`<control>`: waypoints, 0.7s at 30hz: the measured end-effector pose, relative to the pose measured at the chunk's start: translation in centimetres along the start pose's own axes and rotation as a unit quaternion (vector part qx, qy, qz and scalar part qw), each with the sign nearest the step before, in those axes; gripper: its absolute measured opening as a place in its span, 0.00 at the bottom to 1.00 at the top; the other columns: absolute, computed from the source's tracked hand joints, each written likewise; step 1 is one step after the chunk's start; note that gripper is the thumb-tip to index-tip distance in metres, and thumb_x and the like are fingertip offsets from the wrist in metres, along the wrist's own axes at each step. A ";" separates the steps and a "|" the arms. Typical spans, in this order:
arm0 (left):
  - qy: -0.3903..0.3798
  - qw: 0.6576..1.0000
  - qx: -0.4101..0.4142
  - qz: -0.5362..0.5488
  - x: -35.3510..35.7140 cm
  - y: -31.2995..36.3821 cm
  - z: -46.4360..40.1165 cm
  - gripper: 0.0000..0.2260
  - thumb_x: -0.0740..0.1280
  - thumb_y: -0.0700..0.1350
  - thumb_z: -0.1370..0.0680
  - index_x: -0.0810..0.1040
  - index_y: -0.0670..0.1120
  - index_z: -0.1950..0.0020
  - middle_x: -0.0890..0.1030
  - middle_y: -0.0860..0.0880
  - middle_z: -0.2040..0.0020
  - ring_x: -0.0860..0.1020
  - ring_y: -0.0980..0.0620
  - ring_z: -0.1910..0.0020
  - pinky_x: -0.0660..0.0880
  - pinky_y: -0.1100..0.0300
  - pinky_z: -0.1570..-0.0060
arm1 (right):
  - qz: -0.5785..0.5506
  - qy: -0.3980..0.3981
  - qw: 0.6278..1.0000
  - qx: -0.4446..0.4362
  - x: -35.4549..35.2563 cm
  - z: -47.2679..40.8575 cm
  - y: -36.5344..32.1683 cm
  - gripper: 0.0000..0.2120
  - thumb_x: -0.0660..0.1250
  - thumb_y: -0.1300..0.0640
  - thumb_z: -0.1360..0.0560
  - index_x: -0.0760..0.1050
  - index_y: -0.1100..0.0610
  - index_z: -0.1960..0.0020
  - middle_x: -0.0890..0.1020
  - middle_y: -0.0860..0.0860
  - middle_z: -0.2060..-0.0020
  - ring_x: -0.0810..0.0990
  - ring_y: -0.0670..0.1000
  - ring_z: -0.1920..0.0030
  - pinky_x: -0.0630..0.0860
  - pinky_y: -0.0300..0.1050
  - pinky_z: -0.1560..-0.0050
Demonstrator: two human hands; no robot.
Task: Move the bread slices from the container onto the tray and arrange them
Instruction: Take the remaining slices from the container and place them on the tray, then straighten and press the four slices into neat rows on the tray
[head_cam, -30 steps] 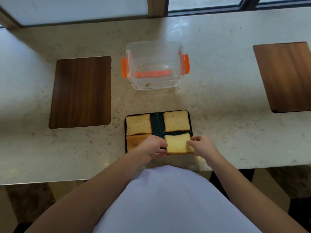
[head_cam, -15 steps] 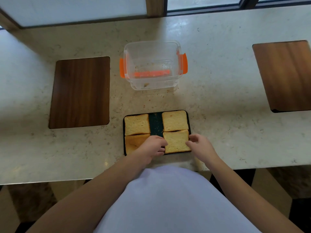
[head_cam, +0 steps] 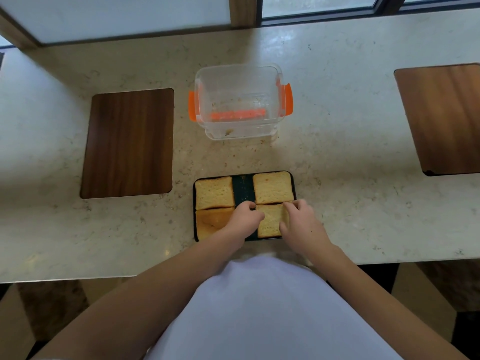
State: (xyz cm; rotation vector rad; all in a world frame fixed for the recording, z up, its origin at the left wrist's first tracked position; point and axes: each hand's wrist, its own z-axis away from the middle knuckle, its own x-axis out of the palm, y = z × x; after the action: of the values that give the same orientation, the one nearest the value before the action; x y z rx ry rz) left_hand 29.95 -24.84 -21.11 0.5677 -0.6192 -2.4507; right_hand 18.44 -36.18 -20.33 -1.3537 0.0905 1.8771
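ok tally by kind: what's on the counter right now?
bread slices: 4, all on the tray: far left, far right, near left, near right
tray: 1
clear container: 1, no slices inside
wooden boards: 2, left, right
total: 8

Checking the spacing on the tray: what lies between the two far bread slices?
In the head view, only a bare strip of the dark tray separates the far-left slice from the far-right slice.
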 end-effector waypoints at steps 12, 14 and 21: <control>0.118 0.886 0.269 -0.359 -2.5 -1.6 1.1 0.21 0.63 0.46 0.26 0.66 0.46 0.34 0.78 0.50 0.60 0.78 0.51 0.64 0.75 0.54 0.72 | 0.068 0.012 0.997 -0.044 -0.6 -1.2 -0.3 0.16 0.62 0.52 0.22 0.75 0.56 0.37 0.77 0.54 0.40 0.73 0.53 0.40 0.75 0.46 0.50; 0.177 0.814 0.329 -0.445 -3.6 -2.6 1.4 0.19 0.65 0.44 0.26 0.69 0.44 0.36 0.78 0.47 0.53 0.76 0.49 0.56 0.76 0.54 0.60 | 0.069 0.016 0.995 -0.077 -0.5 -1.4 -1.2 0.18 0.64 0.52 0.22 0.74 0.56 0.34 0.75 0.55 0.34 0.71 0.55 0.35 0.77 0.50 0.44; 0.238 0.878 0.277 -0.309 -6.8 -5.6 0.9 0.19 0.65 0.42 0.24 0.71 0.43 0.33 0.74 0.45 0.37 0.71 0.51 0.43 0.70 0.59 0.45 | 0.017 -0.022 0.990 -0.139 0.9 -2.2 -4.6 0.21 0.64 0.54 0.22 0.72 0.55 0.30 0.73 0.54 0.31 0.73 0.54 0.35 0.77 0.49 0.43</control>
State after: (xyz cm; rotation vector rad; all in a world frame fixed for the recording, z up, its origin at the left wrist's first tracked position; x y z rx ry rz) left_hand 32.49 -16.36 -21.59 1.7748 -1.0492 -2.4905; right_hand 22.90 -33.66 -20.26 -1.5019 -0.1789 2.0040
